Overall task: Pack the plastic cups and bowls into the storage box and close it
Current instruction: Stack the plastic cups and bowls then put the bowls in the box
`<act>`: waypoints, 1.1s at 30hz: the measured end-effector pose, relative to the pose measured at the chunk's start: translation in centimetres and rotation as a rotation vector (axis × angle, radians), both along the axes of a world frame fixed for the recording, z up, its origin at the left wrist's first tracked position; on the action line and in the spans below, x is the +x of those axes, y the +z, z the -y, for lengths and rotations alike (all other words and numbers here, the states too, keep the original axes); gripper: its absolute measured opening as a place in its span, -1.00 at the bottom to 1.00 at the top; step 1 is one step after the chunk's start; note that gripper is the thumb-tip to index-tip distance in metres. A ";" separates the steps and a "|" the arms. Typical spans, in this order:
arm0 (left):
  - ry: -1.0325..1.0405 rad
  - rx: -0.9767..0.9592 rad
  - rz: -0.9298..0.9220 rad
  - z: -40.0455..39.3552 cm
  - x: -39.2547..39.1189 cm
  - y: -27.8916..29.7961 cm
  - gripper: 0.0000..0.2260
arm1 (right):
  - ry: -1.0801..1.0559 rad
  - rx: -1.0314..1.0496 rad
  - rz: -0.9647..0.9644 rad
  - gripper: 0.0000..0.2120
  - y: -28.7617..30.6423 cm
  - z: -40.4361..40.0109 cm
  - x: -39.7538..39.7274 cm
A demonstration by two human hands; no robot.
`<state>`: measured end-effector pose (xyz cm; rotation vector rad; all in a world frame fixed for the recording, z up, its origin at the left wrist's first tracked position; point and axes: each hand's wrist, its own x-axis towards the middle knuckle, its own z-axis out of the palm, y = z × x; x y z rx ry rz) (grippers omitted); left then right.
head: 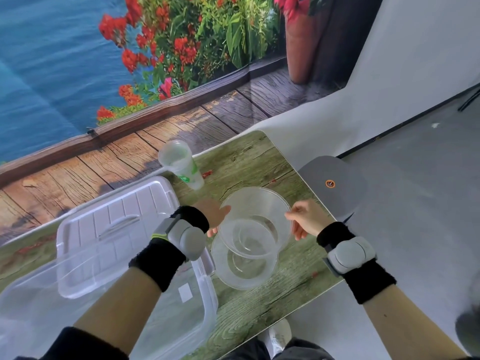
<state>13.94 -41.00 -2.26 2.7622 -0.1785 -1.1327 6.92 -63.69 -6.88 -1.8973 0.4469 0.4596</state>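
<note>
A clear plastic bowl [262, 203] hangs tilted above the table, its rim held by my left hand [214, 213] on one side and my right hand [306, 219] on the other. Directly below it a second clear bowl [244, 268] rests on the table. A clear plastic cup [181, 165] with green print stands upright at the table's far edge. To the left sits the open transparent storage box [205, 302], with its white lid [114, 229] lying across its far part.
The green wood-print table [259, 162] ends close to my right hand; a grey chair seat [335, 183] stands just past that edge. A printed backdrop of sea, flowers and planks rises behind the table. My shoe shows below the near edge.
</note>
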 end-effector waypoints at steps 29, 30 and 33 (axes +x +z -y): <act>0.134 -0.081 -0.022 0.6 -2.7 -3.0 -0.55 | 0.040 -0.290 -0.026 -0.76 -2.5 -0.5 -0.6; 0.131 -0.083 -0.030 1.0 -2.7 -3.4 -0.56 | 0.014 -0.300 -0.004 -0.76 -2.6 -0.3 -0.5; 0.185 -0.092 -0.038 2.0 -2.7 -4.4 -0.56 | -0.015 -0.345 0.032 -0.78 -2.8 0.1 -0.4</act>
